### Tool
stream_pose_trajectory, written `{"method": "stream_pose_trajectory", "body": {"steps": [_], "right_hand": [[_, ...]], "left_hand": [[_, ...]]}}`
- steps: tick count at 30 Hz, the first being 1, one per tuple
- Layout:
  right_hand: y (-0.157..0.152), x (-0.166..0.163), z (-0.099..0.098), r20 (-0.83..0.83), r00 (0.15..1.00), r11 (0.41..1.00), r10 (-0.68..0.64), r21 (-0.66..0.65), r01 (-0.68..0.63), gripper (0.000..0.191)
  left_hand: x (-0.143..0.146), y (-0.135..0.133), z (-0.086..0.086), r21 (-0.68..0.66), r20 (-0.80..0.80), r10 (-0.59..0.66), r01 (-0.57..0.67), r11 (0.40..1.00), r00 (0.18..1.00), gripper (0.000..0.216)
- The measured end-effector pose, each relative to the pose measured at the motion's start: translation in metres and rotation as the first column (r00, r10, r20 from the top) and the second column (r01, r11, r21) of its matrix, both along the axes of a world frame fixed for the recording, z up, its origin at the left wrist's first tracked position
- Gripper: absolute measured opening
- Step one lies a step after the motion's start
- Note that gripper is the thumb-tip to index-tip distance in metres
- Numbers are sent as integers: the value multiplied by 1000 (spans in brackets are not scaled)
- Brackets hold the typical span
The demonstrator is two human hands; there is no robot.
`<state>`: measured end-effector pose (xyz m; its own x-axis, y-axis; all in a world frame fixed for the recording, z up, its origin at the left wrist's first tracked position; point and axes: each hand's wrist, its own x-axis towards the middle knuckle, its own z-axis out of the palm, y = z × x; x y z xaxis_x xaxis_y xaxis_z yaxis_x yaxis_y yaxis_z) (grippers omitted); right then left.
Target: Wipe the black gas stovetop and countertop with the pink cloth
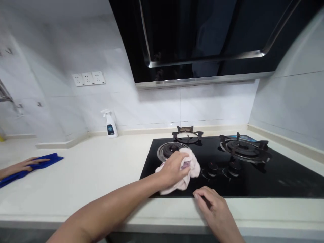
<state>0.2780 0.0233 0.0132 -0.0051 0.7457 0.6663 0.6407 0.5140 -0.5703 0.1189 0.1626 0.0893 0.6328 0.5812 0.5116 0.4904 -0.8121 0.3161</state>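
Note:
My left hand (174, 170) is closed around a crumpled pale pink cloth (194, 165), pressed onto the black glass gas hob (255, 184) beside the left burner (168, 150). The cloth spreads out under my palm, just in front of that burner's ring, which has no pot support on it. My right hand (212, 206) hovers or rests at the hob's front edge with its fingers curled in; nothing shows in them. Close to it are two black control knobs (212, 168). A loose pot support (187, 135) sits at the back of the hob.
Another person's hand (27, 164) lies on a blue cloth (48, 160) on the white countertop (101, 172) at left. A white spray bottle (110, 125) stands by the wall. The right burner (244, 148) carries its pot support. A black range hood (202, 40) overhangs the hob.

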Motion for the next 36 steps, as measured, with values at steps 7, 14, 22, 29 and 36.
{"method": "stream_pose_trajectory", "body": {"steps": [7,14,22,29,36], "right_hand": [[2,-2,7,-2,1000,999,-30,39,30,28],[4,0,9,-13,1000,1000,-4,-5,4,32],[-5,7,10,-174,985,999,5,-51,-14,31],[-10,14,-2,-373,912,983,-171,-123,134,42],[-13,8,-10,-614,727,921,-306,3,390,42]], "left_hand": [[136,82,28,-112,-89,43,-53,992,995,67],[169,101,-6,-258,-354,-56,-40,965,933,67],[107,54,-16,-195,-344,-17,-54,979,939,62],[56,8,-17,-139,-303,72,-119,983,950,53],[13,-44,-21,-153,-279,-3,-42,987,960,45]]}}
